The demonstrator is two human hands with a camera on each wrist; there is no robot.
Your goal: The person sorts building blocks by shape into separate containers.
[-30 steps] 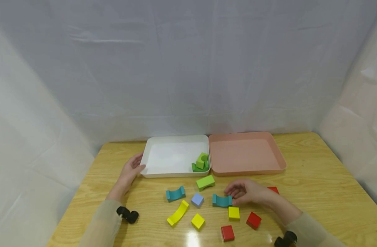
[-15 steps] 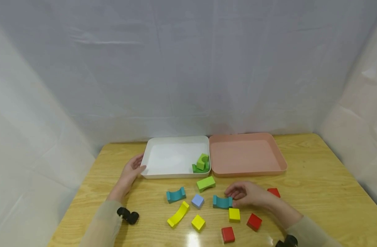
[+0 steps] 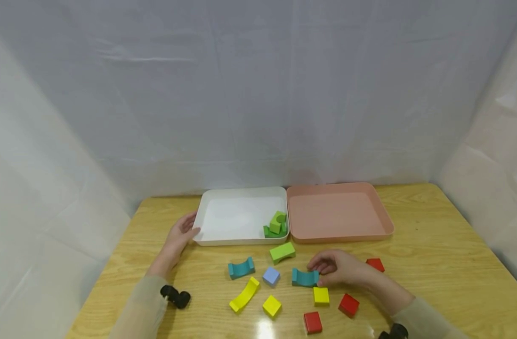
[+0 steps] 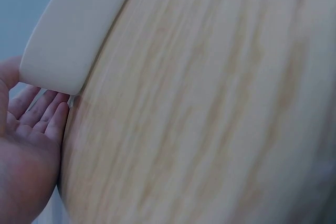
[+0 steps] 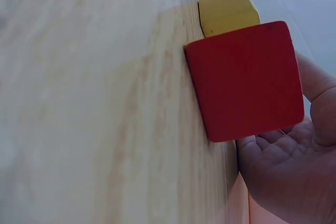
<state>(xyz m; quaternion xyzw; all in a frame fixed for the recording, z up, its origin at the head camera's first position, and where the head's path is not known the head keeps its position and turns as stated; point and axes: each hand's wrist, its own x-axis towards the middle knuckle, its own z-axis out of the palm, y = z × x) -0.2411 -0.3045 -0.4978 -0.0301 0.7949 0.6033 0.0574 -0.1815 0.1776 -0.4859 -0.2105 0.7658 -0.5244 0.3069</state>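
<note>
In the head view, my left hand (image 3: 176,240) holds the left rim of a white tray (image 3: 220,242), thumb over the rim, fingers along the outside wall. The left wrist view shows the thumb on that tray's corner (image 4: 63,45). My right hand (image 3: 343,267) grips the right end of a teal arch block (image 3: 304,278), fingers behind and thumb in front. From the right wrist, a red cube (image 5: 247,82) hides the fingertips and the teal block. A yellow cube (image 3: 321,296) lies just before the right thumb.
Green blocks (image 3: 277,223) lie in the white tray's right corner. A pink tray (image 3: 343,238) stands beside it. On the table are a green arch (image 3: 282,253), another teal arch (image 3: 241,268), a periwinkle cube (image 3: 271,276), a yellow arch (image 3: 245,295), another yellow cube (image 3: 272,306) and red cubes (image 3: 312,323).
My right hand has shifted slightly towards me, its thumb now further over the front of the teal block's end. My left hand and the blocks keep their places.
</note>
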